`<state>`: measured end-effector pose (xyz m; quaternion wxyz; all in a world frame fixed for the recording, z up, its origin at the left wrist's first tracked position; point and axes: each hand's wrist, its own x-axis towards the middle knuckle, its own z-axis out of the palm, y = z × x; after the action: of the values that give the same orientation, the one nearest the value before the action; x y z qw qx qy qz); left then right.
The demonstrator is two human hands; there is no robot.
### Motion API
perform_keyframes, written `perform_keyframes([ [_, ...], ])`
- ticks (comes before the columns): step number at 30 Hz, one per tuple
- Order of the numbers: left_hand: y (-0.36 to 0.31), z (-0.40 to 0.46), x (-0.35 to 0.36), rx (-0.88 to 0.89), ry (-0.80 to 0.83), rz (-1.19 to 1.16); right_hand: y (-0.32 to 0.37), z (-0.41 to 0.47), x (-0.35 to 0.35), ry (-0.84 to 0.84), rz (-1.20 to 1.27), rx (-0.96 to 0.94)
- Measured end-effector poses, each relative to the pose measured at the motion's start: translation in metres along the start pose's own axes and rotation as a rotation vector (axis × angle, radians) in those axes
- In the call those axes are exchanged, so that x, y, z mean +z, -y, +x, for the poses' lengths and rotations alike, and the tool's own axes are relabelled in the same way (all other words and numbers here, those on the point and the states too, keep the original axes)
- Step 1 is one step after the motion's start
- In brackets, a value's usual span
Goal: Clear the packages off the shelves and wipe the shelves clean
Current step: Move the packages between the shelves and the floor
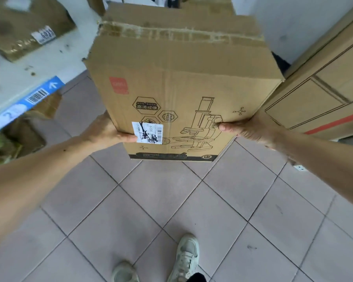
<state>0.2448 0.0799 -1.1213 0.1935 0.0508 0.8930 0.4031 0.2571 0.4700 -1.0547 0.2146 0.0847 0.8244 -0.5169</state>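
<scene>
A large brown cardboard box [177,78] with a microscope drawing, a red logo and a white shipping label is held in the air over the tiled floor. My left hand [106,130] grips its lower left edge, thumb on the front face near the label. My right hand [247,128] grips the lower right edge, thumb on the microscope print. The white shelf [29,78] with a blue barcode strip lies to the left, dusty and speckled, with another brown package [27,27] resting on it.
Stacked large cardboard cartons [324,88] with a red stripe stand at the right. More boxes sit behind the held one and under the shelf at the left [18,137]. My shoes [186,257] stand on grey floor tiles below.
</scene>
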Motion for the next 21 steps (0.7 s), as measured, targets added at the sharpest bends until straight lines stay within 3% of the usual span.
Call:
perform_keyframes([
  [11, -0.180, -0.141, -0.185, -0.034, -0.055, 0.021, 0.236, -0.121, -0.061, 0.127, -0.045, -0.118],
  [21, -0.281, -0.269, -0.311, -0.095, -0.199, -0.063, 0.399, -0.204, -0.075, 0.206, -0.040, -0.231],
])
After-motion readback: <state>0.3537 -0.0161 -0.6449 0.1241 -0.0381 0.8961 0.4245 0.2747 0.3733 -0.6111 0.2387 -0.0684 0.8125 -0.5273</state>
